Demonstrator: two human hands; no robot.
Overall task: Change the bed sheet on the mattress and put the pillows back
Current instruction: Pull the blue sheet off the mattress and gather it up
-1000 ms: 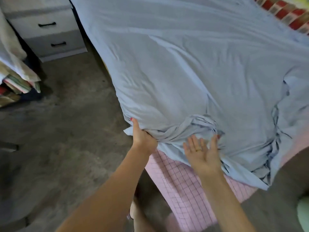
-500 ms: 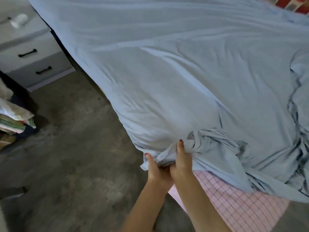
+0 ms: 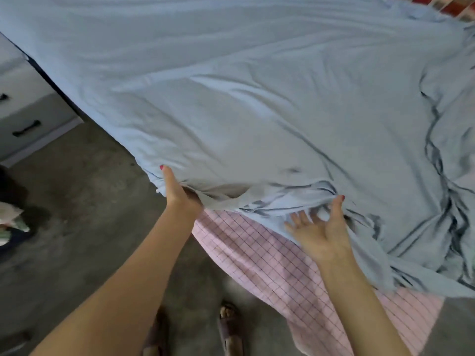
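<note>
A light blue bed sheet (image 3: 231, 104) lies spread over the mattress, wrinkled and bunched along its near edge. Below that edge a pink checked sheet (image 3: 277, 268) hangs down the mattress corner. My left hand (image 3: 180, 194) grips the blue sheet's edge at the corner, thumb up, fingers hidden under the cloth. My right hand (image 3: 321, 227) lies further right with fingers spread and straight, pressing against the bunched hem. No pillows are in view.
A grey drawer unit (image 3: 28, 119) with black handles stands at the left beside the bed. Folded cloth (image 3: 10, 222) lies at the far left edge on the concrete floor (image 3: 84, 201). My sandalled feet (image 3: 228, 327) stand close to the bed corner. A red patterned fabric (image 3: 447, 3) shows top right.
My hands, together on the bunched corner half a second ago, have moved apart. The right hand let go and slid right along the hem, while the left keeps its grip at the corner.
</note>
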